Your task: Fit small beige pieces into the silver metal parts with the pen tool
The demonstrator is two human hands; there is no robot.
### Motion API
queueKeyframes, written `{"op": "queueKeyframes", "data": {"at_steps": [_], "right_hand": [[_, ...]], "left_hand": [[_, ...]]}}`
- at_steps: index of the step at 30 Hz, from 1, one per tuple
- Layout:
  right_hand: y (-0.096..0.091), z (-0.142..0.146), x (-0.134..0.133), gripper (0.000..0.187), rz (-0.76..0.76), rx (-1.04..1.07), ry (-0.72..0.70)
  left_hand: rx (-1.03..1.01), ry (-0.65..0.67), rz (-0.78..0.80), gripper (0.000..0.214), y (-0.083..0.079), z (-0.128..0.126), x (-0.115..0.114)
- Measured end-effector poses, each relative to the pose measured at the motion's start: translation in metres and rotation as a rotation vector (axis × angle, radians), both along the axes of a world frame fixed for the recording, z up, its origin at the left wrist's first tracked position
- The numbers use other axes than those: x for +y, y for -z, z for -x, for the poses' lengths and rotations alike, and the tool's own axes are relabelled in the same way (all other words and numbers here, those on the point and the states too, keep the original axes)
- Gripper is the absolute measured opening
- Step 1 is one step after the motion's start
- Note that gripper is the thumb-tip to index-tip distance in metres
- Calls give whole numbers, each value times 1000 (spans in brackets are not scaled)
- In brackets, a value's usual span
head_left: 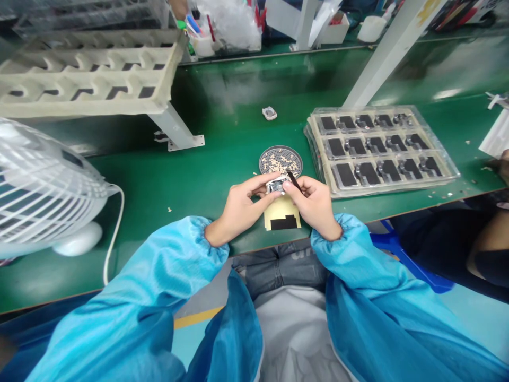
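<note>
My left hand (248, 204) grips a small silver-and-black electronic part (276, 185) between thumb and fingers. My right hand (316, 204) closes on the part's right side, its thumb against the part. A slim black piece (293, 181) runs between the right thumb and fingers; I cannot tell whether it is a tool or a strip. Below the hands lies a yellow backing sheet (272, 212) with black stickers (283, 223) on it. Just beyond the hands, a round dark perforated dish (261, 162) holds many small beige pieces (280, 159).
To the right stands a clear plastic tray (338, 189) of black-screened parts. A small whitish part (269, 113) lies farther back. A white fan (47, 191) and its cord occupy the left, below a raised moulded tray (91, 106). Another person's arm (491, 239) shows at far right.
</note>
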State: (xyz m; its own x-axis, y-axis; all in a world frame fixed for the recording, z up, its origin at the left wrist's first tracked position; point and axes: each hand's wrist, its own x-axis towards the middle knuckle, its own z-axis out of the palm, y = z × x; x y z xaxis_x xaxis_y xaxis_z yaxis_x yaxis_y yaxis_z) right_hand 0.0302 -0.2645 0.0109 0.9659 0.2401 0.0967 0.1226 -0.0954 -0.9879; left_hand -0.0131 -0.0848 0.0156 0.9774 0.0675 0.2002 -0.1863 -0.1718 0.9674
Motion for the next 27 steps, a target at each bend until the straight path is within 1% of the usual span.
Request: {"op": "queueKeyframes", "data": {"at_steps": [3,5,7,10,14,16,17,20,22,24,27], "right_hand": [[3,-1,0,46,-30,-13,10],[4,-1,1,48,-76,-26,5],[5,-2,1,50,-132,-32,-22],[5,-2,2,47,-195,-9,-78],[4,-2,1,44,-193,69,-143],[4,-2,1,41,-194,91,-142],[3,-2,1,40,-196,98,-138],[2,-3,0,41,-198,110,-132],[2,-3,-1,41,-174,107,-129],[1,-4,-2,43,-125,103,-118],[1,-4,-3,46,-81,83,-116]], "left_hand": [[49,28,126,48,-1,0,0],[102,66,222,49,-3,-1,0],[143,98,281,47,-6,-1,0],[190,128,324,44,-8,-1,0],[213,140,336,42,-7,-1,0],[196,130,298,41,-5,-2,0],[182,119,249,39,-5,-2,0],[122,78,26,31,-3,-3,0],[92,48,-74,29,-3,-3,0],[87,25,-92,29,-4,-2,-1],[98,4,-40,29,-6,1,-4]]}}
